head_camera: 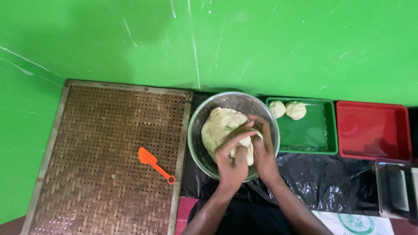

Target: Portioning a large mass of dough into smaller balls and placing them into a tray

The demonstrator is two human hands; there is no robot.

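Two hands work a pale dough mass (pixel 223 126) lying inside a round steel bowl (pixel 201 119). The left hand (pixel 231 156) and right hand (pixel 263 150) each have their grip clamped on a lump at the mass's near side. Just beside the bowl sits a green tray (pixel 313 135) holding two dough balls (pixel 287 109); next to it, a red tray (pixel 374 130). An orange spatula (pixel 154 164) lies on a woven bamboo mat (pixel 100 143). Black plastic sheeting (pixel 322 180) covers the worktop. A metal container (pixel 398 189) is cut off at the right edge.
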